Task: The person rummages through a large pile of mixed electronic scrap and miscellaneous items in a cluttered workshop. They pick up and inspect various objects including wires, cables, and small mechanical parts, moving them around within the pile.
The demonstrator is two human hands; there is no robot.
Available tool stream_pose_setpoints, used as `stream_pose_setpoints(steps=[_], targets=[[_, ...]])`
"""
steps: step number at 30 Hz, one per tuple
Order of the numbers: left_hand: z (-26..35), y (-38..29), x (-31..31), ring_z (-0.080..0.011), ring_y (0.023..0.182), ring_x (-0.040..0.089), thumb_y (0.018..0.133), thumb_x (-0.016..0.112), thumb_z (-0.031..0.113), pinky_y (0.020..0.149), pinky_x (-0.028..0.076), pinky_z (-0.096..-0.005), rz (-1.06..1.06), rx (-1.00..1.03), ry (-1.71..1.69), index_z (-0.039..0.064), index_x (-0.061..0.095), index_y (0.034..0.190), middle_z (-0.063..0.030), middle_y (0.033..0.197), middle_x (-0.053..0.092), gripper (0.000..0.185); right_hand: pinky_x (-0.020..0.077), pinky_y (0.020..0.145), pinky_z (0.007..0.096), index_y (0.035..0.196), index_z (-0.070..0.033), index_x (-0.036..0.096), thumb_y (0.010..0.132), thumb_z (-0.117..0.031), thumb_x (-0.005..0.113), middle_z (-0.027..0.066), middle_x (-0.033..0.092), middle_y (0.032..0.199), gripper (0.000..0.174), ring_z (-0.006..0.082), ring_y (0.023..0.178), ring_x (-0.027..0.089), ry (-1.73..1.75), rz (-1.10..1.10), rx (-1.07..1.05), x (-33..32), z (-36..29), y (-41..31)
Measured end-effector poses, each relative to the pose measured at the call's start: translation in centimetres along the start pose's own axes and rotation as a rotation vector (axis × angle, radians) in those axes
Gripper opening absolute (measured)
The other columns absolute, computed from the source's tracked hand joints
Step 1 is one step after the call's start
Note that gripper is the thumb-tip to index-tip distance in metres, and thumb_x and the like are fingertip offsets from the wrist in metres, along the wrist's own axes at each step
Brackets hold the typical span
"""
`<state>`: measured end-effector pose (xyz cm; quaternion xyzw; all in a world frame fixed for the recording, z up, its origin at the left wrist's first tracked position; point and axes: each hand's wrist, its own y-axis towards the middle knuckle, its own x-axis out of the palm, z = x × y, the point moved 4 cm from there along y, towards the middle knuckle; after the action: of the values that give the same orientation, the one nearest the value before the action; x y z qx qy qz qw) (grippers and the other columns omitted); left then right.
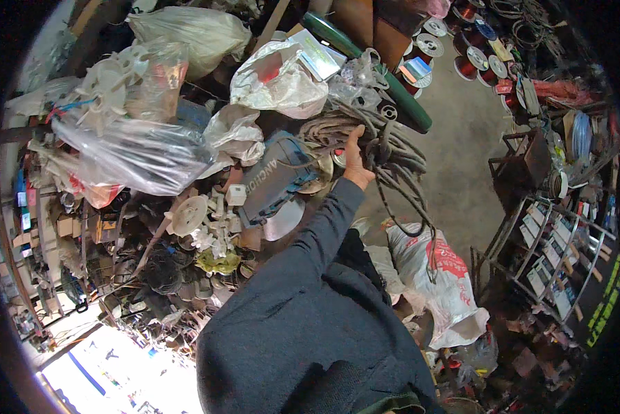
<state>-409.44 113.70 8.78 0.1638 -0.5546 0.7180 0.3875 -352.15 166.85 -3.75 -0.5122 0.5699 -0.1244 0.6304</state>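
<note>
My left hand reaches forward in a dark sleeve and grips a coiled bundle of thick grey-brown rope or cable. The thumb points up along the near side of the bundle; the other fingers are mostly hidden by it. A knot binds the coil at its middle, and loose loops and ends hang down towards a white woven sack with red print. Left of the hand lies a dark case with blue edging, lettering on its top. My right hand is out of view.
White woven bags and clear plastic bags are heaped at the left. A green roll lies beyond the rope. Spools of copper wire stand on the concrete floor. A metal rack stands at right.
</note>
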Motion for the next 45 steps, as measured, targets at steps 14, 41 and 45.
stream_pose_setpoints(steps=[14, 41, 45], targets=[[11.9, 12.2, -11.4, -0.0347, 0.119, 0.053, 0.085, 0.074, 0.047, 0.085, 0.046, -0.0595, 0.496, 0.195, 0.133, 0.015, 0.050, 0.144, -0.0129, 0.140, 0.048, 0.071, 0.0561, 0.085, 0.0474, 0.106, -0.004, 0.049, 0.101, -0.020, 0.059, 0.0217, 0.060, 0.117, 0.020, 0.0337, 0.105, 0.064, 0.168, -0.070, 0.345, -10.0, -17.7, -2.5], [5.2, 13.1, -13.3, -0.0364, 0.134, 0.043, 0.092, 0.067, 0.040, 0.112, 0.045, -0.0659, 0.363, 0.098, -0.307, 0.018, 0.042, 0.149, -0.0111, 0.152, 0.037, 0.066, 0.0472, 0.040, 0.0411, 0.076, -0.002, 0.063, 0.093, -0.029, 0.074, 0.0120, 0.061, 0.060, 0.033, 0.0258, 0.045, 0.060, 0.266, 0.045, 0.267, -13.1, -34.8, 0.8], [1.5, 17.0, -15.2, -0.0380, 0.135, 0.042, 0.089, 0.072, 0.033, 0.114, 0.045, -0.0639, 0.422, 0.077, -0.267, 0.017, 0.039, 0.152, -0.0110, 0.158, 0.029, 0.073, 0.0484, 0.040, 0.0408, 0.076, -0.003, 0.062, 0.092, -0.033, 0.075, 0.0120, 0.062, 0.060, 0.037, 0.0257, 0.045, 0.061, 0.261, 0.031, 0.206, -13.3, -35.9, 1.3]])
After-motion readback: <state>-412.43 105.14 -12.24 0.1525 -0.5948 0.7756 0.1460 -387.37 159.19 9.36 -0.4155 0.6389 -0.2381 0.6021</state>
